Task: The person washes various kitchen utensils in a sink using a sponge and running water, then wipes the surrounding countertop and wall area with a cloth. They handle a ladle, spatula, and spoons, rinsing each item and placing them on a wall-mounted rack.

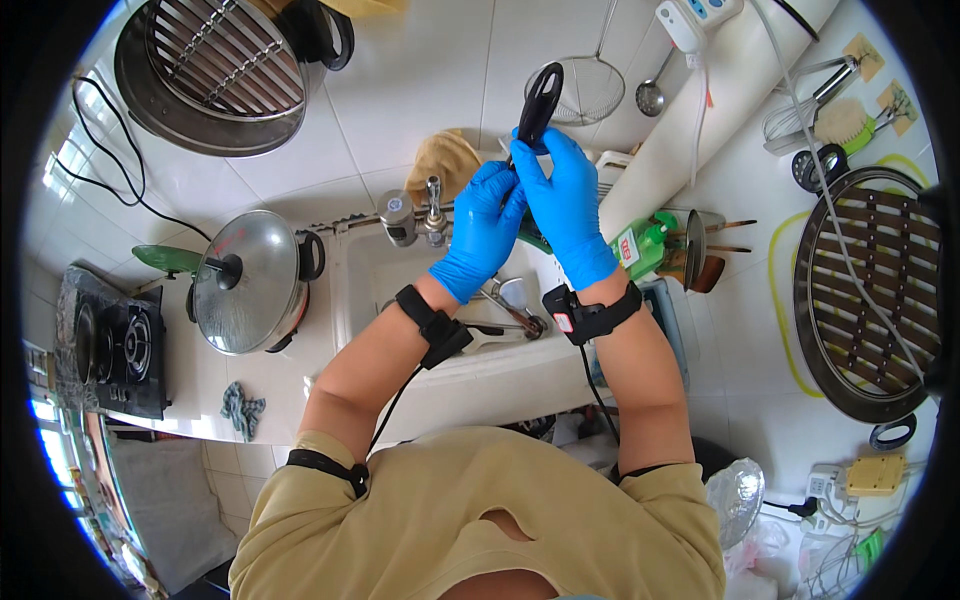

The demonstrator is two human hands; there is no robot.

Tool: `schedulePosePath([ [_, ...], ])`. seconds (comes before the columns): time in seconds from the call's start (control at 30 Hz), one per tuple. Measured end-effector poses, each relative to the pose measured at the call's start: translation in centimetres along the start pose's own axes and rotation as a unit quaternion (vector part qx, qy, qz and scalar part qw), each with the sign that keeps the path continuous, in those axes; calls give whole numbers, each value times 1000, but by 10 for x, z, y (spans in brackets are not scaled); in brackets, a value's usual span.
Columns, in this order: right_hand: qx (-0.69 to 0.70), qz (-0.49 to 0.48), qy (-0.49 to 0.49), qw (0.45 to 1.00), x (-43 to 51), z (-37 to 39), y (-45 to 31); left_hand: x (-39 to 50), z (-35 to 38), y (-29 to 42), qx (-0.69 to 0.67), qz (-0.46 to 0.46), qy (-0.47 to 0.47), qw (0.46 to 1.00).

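Both my hands wear blue gloves and are raised over the white sink [352, 285]. My right hand [566, 195] grips a black utensil handle [541, 105] with a hanging hole at its upper end. Just below, the fingers of my left hand [484, 217] pinch what looks like the same utensil's dark shaft. The rest of that tool is hidden by my gloves. In the basin under my forearms lie several metal utensils [510, 300], partly covered by my left arm. Behind my left hand stands the metal faucet [433, 214], beside a brown cloth [444, 161].
A lidded electric pot [251, 285] stands on the counter to the left, near a gas stove [124, 345] and a crumpled rag [242, 410]. Right of the sink is a green soap bottle [645, 244]. A wire strainer [585, 90] and steamer racks [870, 292] hang on the walls.
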State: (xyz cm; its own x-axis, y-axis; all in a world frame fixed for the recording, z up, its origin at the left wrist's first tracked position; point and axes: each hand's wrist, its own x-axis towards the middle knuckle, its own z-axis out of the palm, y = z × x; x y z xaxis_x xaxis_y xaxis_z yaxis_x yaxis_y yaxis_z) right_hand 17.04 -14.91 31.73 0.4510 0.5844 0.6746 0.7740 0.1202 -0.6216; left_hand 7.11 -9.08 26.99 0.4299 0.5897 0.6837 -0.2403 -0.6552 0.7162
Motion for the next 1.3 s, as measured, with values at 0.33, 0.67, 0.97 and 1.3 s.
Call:
schedulePosePath([
  [0.33, -123, 39, -48, 990, -21, 11, -3, -23, -2, -12, -12, -79, -56, 995],
  [0.67, -142, 121, -47, 981, -37, 20, 14, -42, -12, -20, 79, -27, -99, 992],
  [0.97, -105, 95, 52, 989, 4, -12, 28, -43, -36, -4, 127, -52, -110, 984],
  [1.3, -91, 69, 100, 988, 68, -35, 14, -49, -66, -8, 128, -100, -62, 985],
])
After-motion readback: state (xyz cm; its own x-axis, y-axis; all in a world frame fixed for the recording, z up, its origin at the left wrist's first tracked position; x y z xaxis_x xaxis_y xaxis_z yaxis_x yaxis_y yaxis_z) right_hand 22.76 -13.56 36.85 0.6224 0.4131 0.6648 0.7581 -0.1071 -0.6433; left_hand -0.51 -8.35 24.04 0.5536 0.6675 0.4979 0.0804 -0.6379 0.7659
